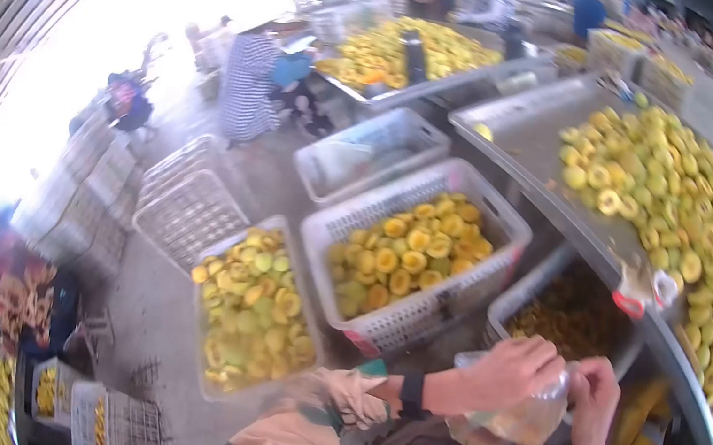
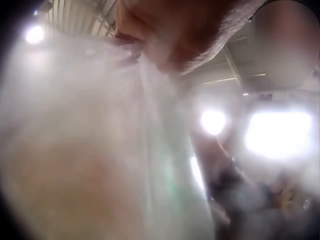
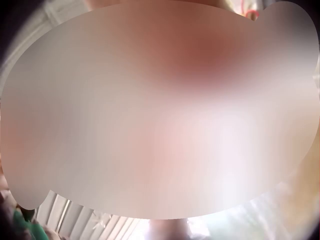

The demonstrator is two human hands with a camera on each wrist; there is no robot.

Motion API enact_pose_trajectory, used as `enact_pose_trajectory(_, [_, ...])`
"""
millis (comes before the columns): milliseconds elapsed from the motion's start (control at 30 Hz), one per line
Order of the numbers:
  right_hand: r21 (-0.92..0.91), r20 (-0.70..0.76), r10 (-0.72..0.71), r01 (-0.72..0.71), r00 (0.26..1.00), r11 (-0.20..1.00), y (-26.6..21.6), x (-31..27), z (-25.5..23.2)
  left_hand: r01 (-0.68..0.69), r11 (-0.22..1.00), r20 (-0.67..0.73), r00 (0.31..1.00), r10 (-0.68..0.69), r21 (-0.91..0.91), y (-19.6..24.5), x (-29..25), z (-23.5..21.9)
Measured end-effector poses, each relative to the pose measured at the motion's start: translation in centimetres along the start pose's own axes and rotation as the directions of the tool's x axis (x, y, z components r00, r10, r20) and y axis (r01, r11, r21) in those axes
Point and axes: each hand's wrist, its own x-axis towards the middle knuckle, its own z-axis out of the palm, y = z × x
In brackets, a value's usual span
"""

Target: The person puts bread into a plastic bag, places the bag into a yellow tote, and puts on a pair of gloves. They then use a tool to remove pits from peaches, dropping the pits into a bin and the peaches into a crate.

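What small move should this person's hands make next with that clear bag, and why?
Probably the right hand should gently tug the plastic at the top of the clear bag while the left hand grips it. Both hands are at the bag's top, and contents show inside. Whether it is knotted, I can't tell.

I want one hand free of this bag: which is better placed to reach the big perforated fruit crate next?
Probably the left hand: in the head view it is nearer the crate. The right hand is at the far side of the bag from it.
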Motion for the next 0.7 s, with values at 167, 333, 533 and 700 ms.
enact_pose_trajectory(167, [-0.234, -0.158, -0.226, 0.186, 0.961, 0.954, 1.4, 0.9, -2.4, -0.017, 0.986, -0.079, 0.996, 0.031, 0.164, -0.2, -1.1, -1.0])
enact_pose_trajectory(333, [-0.494, -0.172, -0.1, 0.002, 0.98, 0.87, 4.1, -0.3, -4.8, -0.017, 0.999, 0.224, 0.975, 0.009, 0.031, -1.1, -7.8, -2.1])
enact_pose_trajectory(533, [-0.517, -0.104, -0.015, -0.041, 0.994, 0.855, 10.1, -0.2, -6.5, 0.092, 0.983, 0.389, 0.921, -0.023, -0.159, -1.9, -12.3, -3.2])
enact_pose_trajectory(700, [-0.42, -0.106, 0.003, -0.048, 0.994, 0.906, 11.4, 1.5, -7.0, 0.231, 0.694, 0.19, 0.972, -0.136, -0.682, -0.1, -8.1, -1.8])
